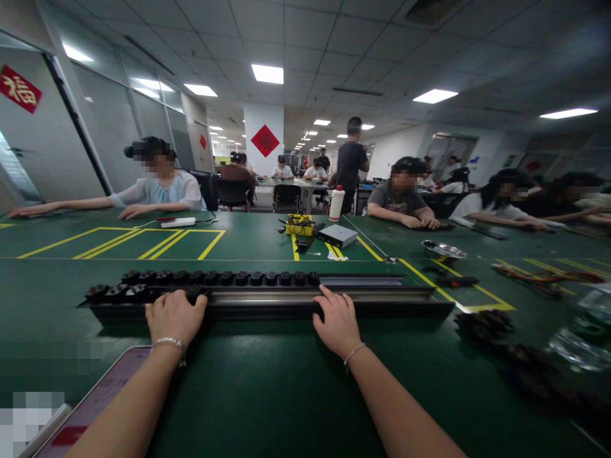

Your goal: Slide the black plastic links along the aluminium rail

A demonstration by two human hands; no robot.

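Observation:
A long black rail point(382, 310) with a bare metallic channel lies across the table in front of me, with a second black rail point(363, 280) behind it. Round black socket modules point(241, 278) line most of the rear rail; several more socket modules point(136, 291) sit at the left end of the near one. My left hand point(175, 318) is closed over the near rail, its fingers at a dark socket module point(195, 291) that they partly hide. Farther right, my right hand point(338, 321) grips the near rail's edge, thumb in front and index finger over the top.
A phone point(102, 401) lies by my left forearm. Dark modules point(487, 324) and a clear plastic bottle point(585, 327) are at right. Beyond the rails are a metal bowl point(443, 250), a grey box point(337, 235) and a white cup point(337, 205). People sit across the table.

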